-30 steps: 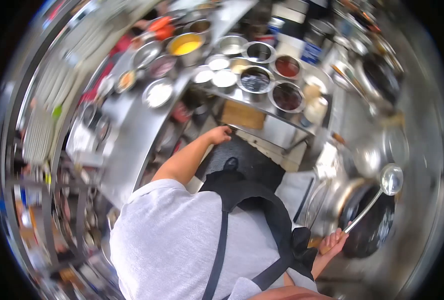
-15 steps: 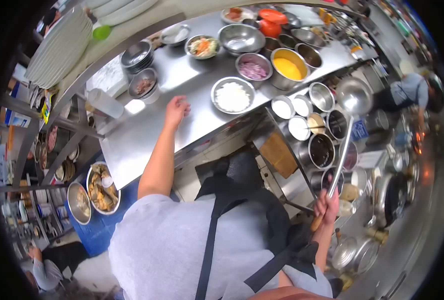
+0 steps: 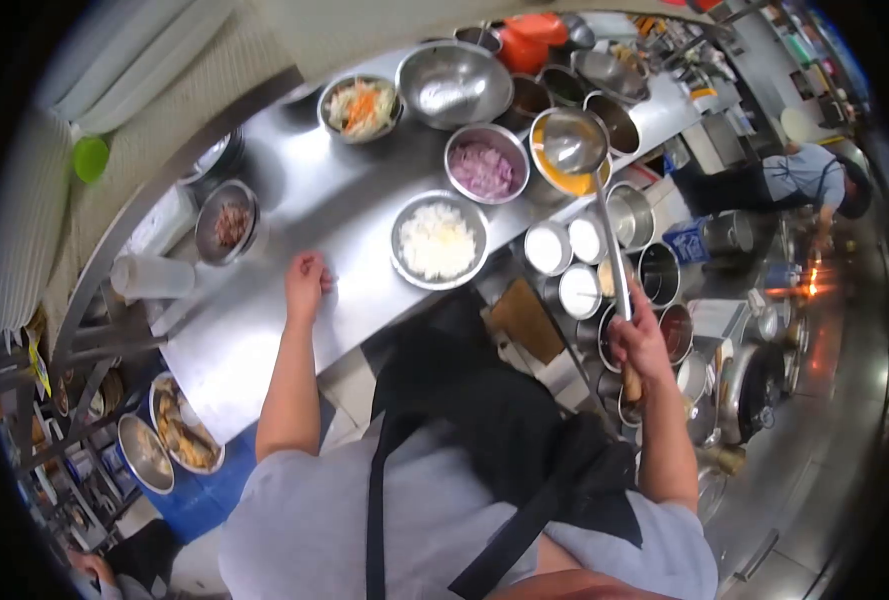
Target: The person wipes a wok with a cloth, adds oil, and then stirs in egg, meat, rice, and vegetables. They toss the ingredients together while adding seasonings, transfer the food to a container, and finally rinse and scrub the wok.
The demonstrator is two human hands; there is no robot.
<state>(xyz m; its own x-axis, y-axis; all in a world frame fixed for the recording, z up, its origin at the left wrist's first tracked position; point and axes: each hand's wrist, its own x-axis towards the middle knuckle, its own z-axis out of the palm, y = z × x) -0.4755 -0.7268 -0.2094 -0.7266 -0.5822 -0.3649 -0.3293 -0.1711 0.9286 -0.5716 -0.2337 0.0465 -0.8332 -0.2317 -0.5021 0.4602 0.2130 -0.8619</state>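
Note:
My right hand (image 3: pixel 641 345) is wrapped round the wooden-ended handle of a long metal ladle (image 3: pixel 613 240). The ladle's bowl overlaps the pot of yellow liquid (image 3: pixel 555 178) in this view. My left hand (image 3: pixel 308 286) is over the steel counter (image 3: pixel 235 350), fingers curled in and nothing showing in them. To its right is a metal bowl of chopped white pieces (image 3: pixel 437 240). Behind that bowl sits one of chopped purple onion (image 3: pixel 486 168). A bowl of shredded vegetables (image 3: pixel 361 108) is farther back, and a small bowl of brown pieces (image 3: pixel 230 222) lies to the left.
White-filled containers (image 3: pixel 549 247) and dark pots (image 3: pixel 660 274) crowd the lower right station. A large steel bowl (image 3: pixel 455 85) stands at the back. Two bowls of food (image 3: pixel 146 455) are at lower left. A person (image 3: pixel 800 185) works near a flame (image 3: pixel 814 280) at right.
My right hand has raised the ladle forward and left, its bowl now over the yellow pot. My left hand's fingers have curled in more. The view has shifted closer to the counter.

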